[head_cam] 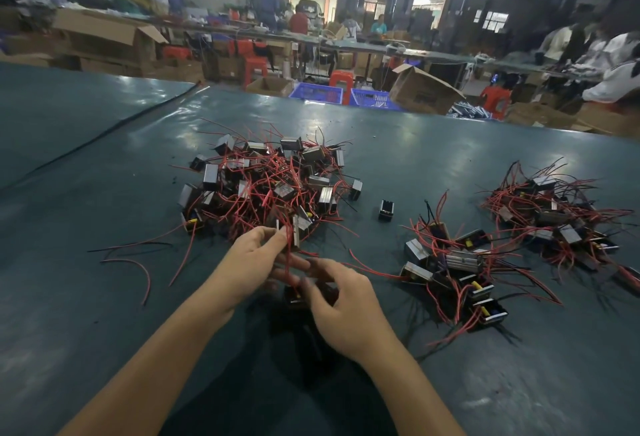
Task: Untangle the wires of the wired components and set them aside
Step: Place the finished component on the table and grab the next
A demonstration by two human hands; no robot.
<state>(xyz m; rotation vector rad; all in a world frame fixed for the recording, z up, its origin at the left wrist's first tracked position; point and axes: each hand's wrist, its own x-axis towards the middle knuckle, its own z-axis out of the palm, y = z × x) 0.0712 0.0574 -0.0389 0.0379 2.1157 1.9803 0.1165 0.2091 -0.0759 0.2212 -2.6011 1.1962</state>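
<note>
A big tangled heap of small black-and-silver wired components [266, 182] with red wires lies at the middle of the dark green table [104, 314]. My left hand [252, 259] pinches red wires at the heap's near edge. Just below it my right hand [332, 300] curls its fingers round a small black component [294, 295], blurred and partly hidden by the fingers. Its red wire runs up to my left fingers. A nearer set of components [450, 269] lies to the right, with another heap [554, 217] further right.
One lone component [386, 209] stands between the main heap and the right-hand ones. Loose red and black wires [138, 262] trail left of my hands. A black strip [104, 134] crosses the far left of the table. Boxes, blue crates and seated people are beyond the far edge.
</note>
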